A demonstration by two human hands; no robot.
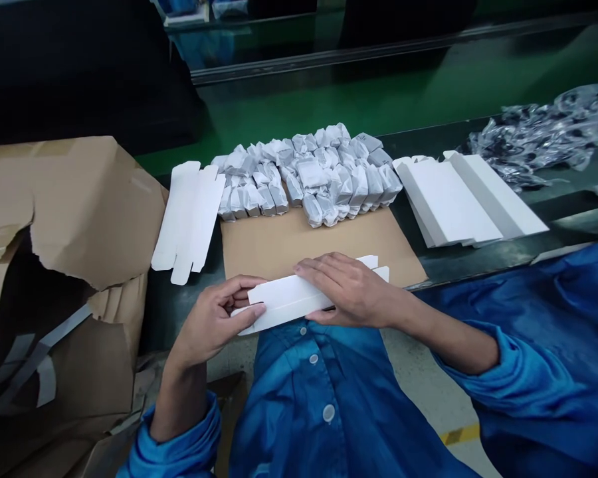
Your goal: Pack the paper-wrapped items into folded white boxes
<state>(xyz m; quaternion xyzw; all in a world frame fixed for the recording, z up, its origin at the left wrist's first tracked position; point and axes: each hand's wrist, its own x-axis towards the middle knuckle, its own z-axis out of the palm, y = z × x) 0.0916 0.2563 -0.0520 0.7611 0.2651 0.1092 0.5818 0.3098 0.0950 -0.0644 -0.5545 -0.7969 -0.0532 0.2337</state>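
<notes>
A long white folded carton is held level between my hands, over the near edge of a brown cardboard sheet. My left hand grips its left end, thumb in front and fingers behind. Across the right part of the carton lies my right hand, fingers over the top and thumb below. Flaps stick out past the right hand at the carton's right end. Behind the carton, several small items wrapped in white paper are packed in rows on the sheet's far part.
Flat white cartons lie on the left, more white cartons on the right. Clear plastic bags with dark items lie at far right. A torn cardboard box stands at left. Blue clothing of a person is at right.
</notes>
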